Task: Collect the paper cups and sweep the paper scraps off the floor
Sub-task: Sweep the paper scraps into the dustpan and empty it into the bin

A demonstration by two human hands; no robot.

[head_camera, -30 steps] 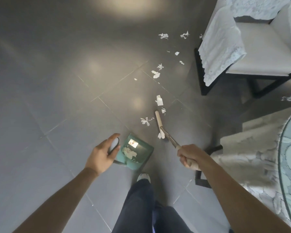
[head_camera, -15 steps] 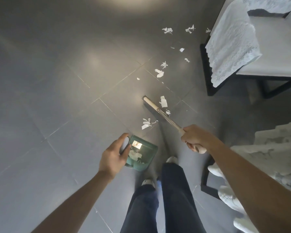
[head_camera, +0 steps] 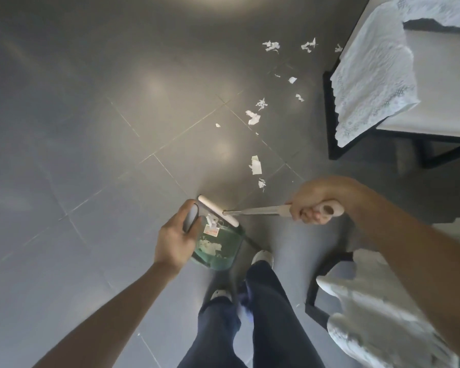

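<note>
1. Left hand (head_camera: 176, 236) grips the dark handle of a green plastic dustpan (head_camera: 218, 247), which sits low by the grey tiled floor (head_camera: 91, 155).
2. Right hand (head_camera: 312, 205) wraps tight around the handle of a small white-headed broom with a metal shaft (head_camera: 255, 210).
3. Broom head lies at the dustpan mouth.
4. White paper scraps (head_camera: 209, 247) sit inside the dustpan.
5. More torn white paper scraps (head_camera: 256, 166) lie scattered on the floor toward a black-framed chair with white lace cover (head_camera: 375, 83).

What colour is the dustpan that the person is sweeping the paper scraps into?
The dustpan is green, translucent, seen best in the head view.
</note>
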